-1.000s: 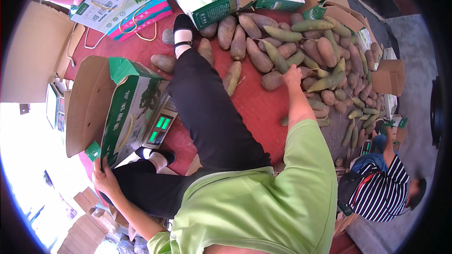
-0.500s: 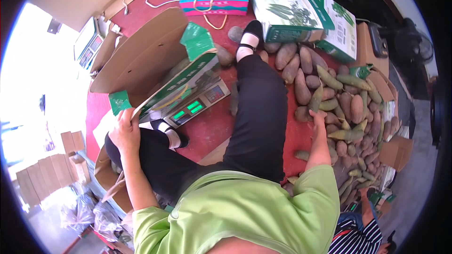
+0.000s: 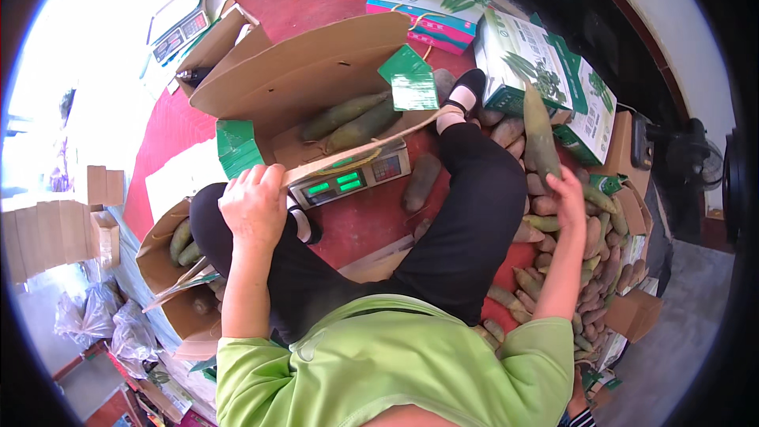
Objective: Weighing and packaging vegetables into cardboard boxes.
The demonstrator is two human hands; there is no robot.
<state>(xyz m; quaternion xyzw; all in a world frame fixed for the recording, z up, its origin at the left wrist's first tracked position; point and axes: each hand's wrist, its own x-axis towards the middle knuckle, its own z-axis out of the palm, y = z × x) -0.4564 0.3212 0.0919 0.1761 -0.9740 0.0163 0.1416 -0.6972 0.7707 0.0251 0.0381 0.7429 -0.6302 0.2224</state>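
Cardboard box (image 3: 316, 87) open on scale (image 3: 348, 178), two roots (image 3: 352, 120) inside; filling judged early. Right hand (image 3: 571, 199) grips one long root (image 3: 540, 136), lifted above heap (image 3: 569, 269). Left hand (image 3: 253, 202) clasps box edge. Large heap remains unpacked.

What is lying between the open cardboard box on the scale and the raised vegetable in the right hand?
In the head view, the person's black-trousered leg and shoe lie between the open box and the vegetable held by the right hand.
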